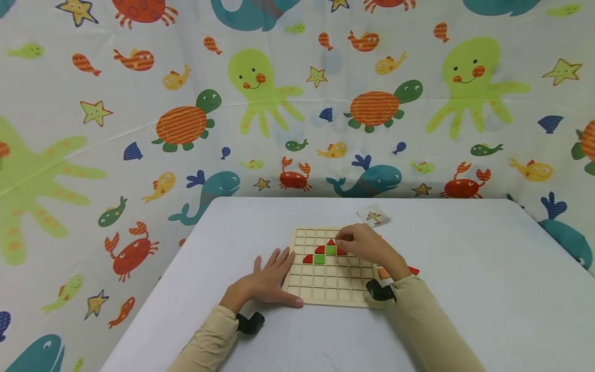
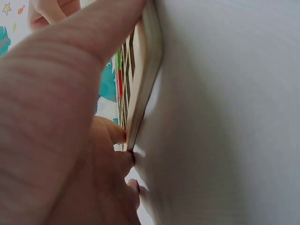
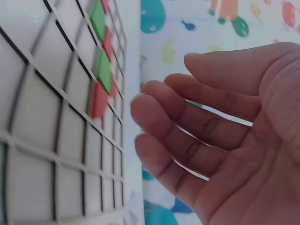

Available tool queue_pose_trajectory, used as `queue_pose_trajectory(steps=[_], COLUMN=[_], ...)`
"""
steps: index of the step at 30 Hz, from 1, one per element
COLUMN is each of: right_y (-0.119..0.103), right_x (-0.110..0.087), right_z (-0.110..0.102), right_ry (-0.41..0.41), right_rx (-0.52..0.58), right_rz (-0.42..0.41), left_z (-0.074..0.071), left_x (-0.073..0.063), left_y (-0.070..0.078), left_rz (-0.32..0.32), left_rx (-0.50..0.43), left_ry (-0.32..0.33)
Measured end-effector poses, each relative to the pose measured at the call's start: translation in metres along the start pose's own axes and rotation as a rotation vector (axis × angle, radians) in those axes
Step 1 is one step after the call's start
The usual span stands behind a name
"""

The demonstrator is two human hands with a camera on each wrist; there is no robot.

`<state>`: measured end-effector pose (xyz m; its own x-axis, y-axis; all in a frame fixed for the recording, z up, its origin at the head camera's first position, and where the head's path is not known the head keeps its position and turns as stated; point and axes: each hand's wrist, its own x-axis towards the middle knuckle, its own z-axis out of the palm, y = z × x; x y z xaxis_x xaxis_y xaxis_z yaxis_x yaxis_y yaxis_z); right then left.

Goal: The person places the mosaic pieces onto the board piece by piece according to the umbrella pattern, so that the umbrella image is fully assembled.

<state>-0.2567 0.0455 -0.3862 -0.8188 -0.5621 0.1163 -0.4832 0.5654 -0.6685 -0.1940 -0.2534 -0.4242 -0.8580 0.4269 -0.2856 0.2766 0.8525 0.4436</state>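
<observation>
A square wooden grid board (image 1: 330,294) lies flat on the white table. My left hand (image 1: 265,281) is spread along its left side, with the thumb at the near-left corner and fingertips touching the edge. Over the upper right of the board hovers my right hand (image 1: 367,245). In the right wrist view its fingers (image 3: 157,117) bend loosely apart from the thumb, and nothing shows between them. Green squares (image 1: 319,259) sit in the grid beside red curved-edge pieces (image 1: 308,259), topped by a red triangle (image 1: 331,242). The right hand partly hides another red piece (image 1: 341,251).
Behind the board lies a small printed pattern card (image 1: 374,216). Orange pieces (image 1: 383,273) and a red piece (image 1: 413,270) lie to the board's right, partly covered by the right arm. A sea-animal cloth (image 1: 288,103) hangs behind the table.
</observation>
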Motion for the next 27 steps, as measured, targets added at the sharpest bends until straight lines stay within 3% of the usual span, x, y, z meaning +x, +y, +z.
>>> queue_pose_trajectory(steps=[12,18,27], right_y=[0.021,0.032,0.043], right_x=[-0.019,-0.029,-0.042], right_z=[-0.043,-0.057,-0.068], right_ry=[0.000,-0.042,-0.019], right_rx=[-0.036,-0.058,-0.109], right_rz=[0.171,0.247,0.349], left_z=[0.002,0.002,0.002], left_x=[0.000,-0.001,0.000], left_y=[0.000,0.000,0.001], left_rz=[-0.019,-0.020,-0.020], left_rx=[0.021,0.016,0.004], left_ry=[-0.009,-0.009,-0.013])
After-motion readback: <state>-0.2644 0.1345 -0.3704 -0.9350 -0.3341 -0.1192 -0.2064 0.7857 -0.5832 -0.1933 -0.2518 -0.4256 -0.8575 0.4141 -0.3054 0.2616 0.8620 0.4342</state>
